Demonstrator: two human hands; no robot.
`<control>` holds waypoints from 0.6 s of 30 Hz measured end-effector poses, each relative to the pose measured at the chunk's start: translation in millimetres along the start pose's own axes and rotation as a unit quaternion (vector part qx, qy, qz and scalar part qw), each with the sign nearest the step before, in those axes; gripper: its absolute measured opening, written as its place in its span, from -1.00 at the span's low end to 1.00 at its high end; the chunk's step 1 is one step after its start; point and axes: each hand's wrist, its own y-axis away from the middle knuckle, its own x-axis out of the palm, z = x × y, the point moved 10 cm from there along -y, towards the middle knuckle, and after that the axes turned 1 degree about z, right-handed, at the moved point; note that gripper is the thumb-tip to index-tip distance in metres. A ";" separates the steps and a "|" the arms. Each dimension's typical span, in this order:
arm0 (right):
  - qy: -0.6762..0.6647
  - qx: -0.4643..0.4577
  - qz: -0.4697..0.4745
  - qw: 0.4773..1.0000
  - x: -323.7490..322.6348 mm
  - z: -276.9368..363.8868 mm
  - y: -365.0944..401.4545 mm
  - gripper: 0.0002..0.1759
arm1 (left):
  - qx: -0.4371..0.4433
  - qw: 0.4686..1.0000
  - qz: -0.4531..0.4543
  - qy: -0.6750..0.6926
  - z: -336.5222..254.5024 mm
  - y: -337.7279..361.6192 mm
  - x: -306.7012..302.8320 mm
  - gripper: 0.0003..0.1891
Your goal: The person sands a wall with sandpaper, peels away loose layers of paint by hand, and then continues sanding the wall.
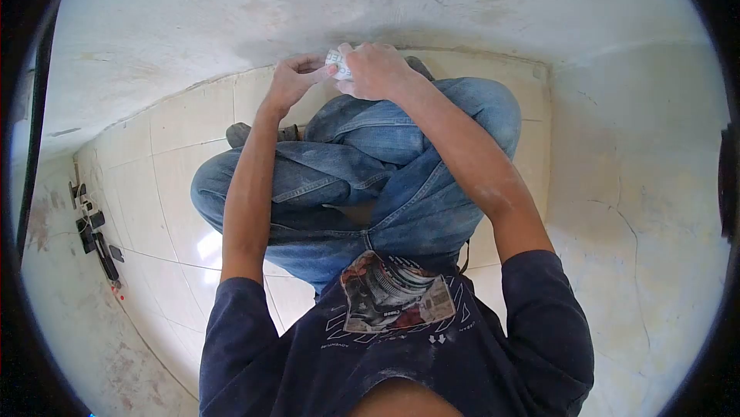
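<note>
One person sits on the tiled floor [177, 178] with legs crossed, in blue jeans [385, 163] and a dark blue shirt [493, 355]. The shirt has one picture of a camera on it.

Two hands are up at 12 o'clock, close to the bottom of the white wall [231, 8]. Between them is one small white thing [338, 64]. It is too small to tell what it is. The left hand [297, 78] pinches its left side with the fingertips. The right hand [378, 70] is curled around its right side and covers part of it.

At 9 o'clock, a few small dark things [94, 232] lie on the floor by the other wall. They are too tiny to count well.
</note>
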 end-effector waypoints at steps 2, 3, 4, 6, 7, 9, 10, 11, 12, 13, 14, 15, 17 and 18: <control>0.002 0.003 0.003 1.000 0.3 0.1 -1.3 -0.42 | -0.006 1.000 -0.003 -0.006 1.2 0.5 -1.6 -0.49; 0.001 0.004 0.004 1.000 0.5 0.0 -1.5 -0.42 | -0.010 1.000 -0.005 -0.009 0.5 1.3 -1.6 -0.49; 0.000 0.004 0.005 1.000 0.6 -0.1 -1.6 -0.41 | -0.010 1.000 -0.004 -0.010 -1.0 2.1 -1.4 -0.49; 0.003 0.000 0.003 1.000 0.6 0.7 -1.1 -0.41 | -0.009 1.000 -0.002 -0.013 -3.5 3.1 -1.2 -0.49; 0.005 -0.002 0.002 1.000 0.7 1.0 -1.0 -0.41 | -0.008 1.000 -0.004 -0.013 -2.4 2.6 -1.5 -0.50; 0.001 0.003 0.002 1.000 2.0 -0.4 -1.5 -0.41 | -0.008 1.000 -0.005 -0.011 0.0 1.3 -0.7 -0.50; 0.000 0.005 0.002 1.000 2.4 -0.9 -1.7 -0.41 | -0.008 1.000 -0.004 -0.013 -0.3 1.6 -0.4 -0.50; -0.002 0.005 0.003 1.000 2.9 -1.1 -2.0 -0.42 | -0.009 1.000 -0.003 -0.014 -0.4 2.1 -0.3 -0.51; -0.005 0.005 0.005 1.000 3.8 -1.3 -2.2 -0.42 | -0.010 1.000 -0.002 -0.016 -0.8 2.8 0.2 -0.51; -0.007 0.005 0.006 1.000 4.2 -1.4 -2.2 -0.42 | -0.010 1.000 -0.003 -0.014 -1.5 3.3 0.4 -0.51; -0.005 0.004 0.005 1.000 4.2 -1.4 -2.0 -0.41 | -0.008 1.000 -0.004 -0.012 -2.3 3.5 0.7 -0.50; -0.003 0.003 0.005 1.000 3.2 -0.6 -1.4 -0.41 | -0.007 1.000 -0.005 -0.010 -2.7 3.5 0.7 -0.50; 0.003 0.001 0.004 1.000 0.4 0.9 -0.7 -0.41 | -0.002 1.000 -0.004 -0.006 -4.6 3.4 0.3 -0.50; 0.006 0.001 0.004 1.000 -0.1 1.2 -0.7 -0.40 | 0.000 1.000 -0.003 -0.004 -5.4 3.4 0.4 -0.50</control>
